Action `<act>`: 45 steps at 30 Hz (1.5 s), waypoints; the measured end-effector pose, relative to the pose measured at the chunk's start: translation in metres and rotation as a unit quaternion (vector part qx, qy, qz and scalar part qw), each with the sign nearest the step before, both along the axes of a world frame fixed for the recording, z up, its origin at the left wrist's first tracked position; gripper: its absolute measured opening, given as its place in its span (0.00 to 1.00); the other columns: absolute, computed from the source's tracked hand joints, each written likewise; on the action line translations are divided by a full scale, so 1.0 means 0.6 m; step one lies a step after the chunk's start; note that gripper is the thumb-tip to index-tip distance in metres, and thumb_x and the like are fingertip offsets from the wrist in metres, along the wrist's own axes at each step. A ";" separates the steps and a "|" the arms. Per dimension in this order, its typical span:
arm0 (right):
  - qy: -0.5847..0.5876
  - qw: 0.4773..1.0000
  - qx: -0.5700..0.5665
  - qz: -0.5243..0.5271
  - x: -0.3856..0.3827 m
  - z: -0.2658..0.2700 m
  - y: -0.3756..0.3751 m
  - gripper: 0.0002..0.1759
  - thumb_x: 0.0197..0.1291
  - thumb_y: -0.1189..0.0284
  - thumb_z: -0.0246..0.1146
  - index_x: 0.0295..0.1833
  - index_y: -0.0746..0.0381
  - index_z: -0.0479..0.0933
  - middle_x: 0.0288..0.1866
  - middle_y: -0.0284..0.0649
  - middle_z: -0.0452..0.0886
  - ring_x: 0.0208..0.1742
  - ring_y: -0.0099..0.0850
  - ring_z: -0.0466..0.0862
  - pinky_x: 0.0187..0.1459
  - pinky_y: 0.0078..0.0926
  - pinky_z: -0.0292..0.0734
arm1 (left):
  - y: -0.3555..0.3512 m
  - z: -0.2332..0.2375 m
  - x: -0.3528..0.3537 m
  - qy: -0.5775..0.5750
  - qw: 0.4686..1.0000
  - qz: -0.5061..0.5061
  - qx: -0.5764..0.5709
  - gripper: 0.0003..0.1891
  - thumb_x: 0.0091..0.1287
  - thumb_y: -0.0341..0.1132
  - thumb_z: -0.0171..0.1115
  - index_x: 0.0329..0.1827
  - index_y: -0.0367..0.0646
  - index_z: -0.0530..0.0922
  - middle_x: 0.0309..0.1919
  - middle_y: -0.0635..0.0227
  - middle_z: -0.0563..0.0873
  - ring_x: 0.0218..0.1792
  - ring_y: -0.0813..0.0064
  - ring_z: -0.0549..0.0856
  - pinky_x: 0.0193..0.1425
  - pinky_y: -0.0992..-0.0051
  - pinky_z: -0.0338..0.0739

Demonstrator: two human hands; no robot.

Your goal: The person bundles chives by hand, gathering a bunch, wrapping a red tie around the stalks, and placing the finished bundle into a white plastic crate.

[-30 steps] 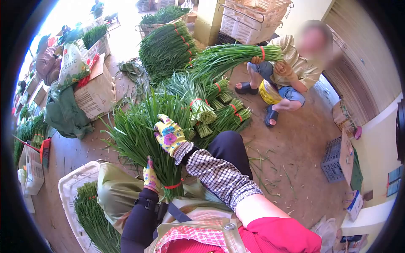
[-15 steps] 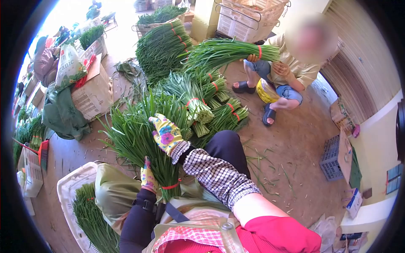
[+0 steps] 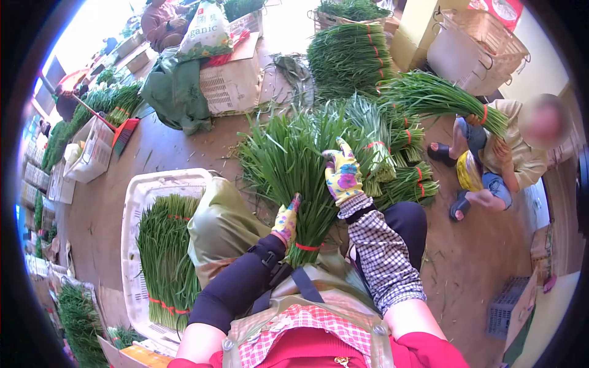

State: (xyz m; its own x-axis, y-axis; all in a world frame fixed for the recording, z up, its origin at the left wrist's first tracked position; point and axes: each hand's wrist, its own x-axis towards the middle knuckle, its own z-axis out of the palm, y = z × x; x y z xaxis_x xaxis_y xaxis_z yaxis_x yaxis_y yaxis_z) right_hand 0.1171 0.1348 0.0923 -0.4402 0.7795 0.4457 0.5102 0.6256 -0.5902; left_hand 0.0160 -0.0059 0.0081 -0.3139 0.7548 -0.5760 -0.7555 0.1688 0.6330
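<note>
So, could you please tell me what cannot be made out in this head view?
Head view:
Left hand: fingers wrapped behind the chive bundle.
Bundle's cut ends: hidden by the apron.
White crate: right side covered by the apron.
Bag: start of the lettering folded out of sight.

Matt floral cloth gloves cover the left hand and right hand. The green chive bundle looks smooth, faintly glossy, with a red elastic band. At nine o'clock, the white plastic crate looks matt.
</note>
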 end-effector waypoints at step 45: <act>0.213 0.858 -0.397 0.247 0.073 0.045 0.000 0.13 0.60 0.71 0.62 0.49 0.64 0.77 0.42 0.34 0.81 0.44 0.21 0.78 0.48 0.17 0.72 | 0.005 0.011 -0.020 -0.131 0.990 0.025 0.048 0.21 0.63 0.51 0.60 0.53 0.49 0.71 0.42 0.62 0.81 0.39 0.61 0.83 0.43 0.57 0.78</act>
State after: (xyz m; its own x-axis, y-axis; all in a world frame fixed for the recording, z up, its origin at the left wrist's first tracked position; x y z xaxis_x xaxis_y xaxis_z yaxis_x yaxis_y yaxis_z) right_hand 0.1609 0.1350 0.1192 -0.7333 0.6769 0.0636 -0.0694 0.0185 -0.9974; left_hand 0.0043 -0.0029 0.0145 -0.2014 0.7972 -0.5692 -0.9021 0.0754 0.4248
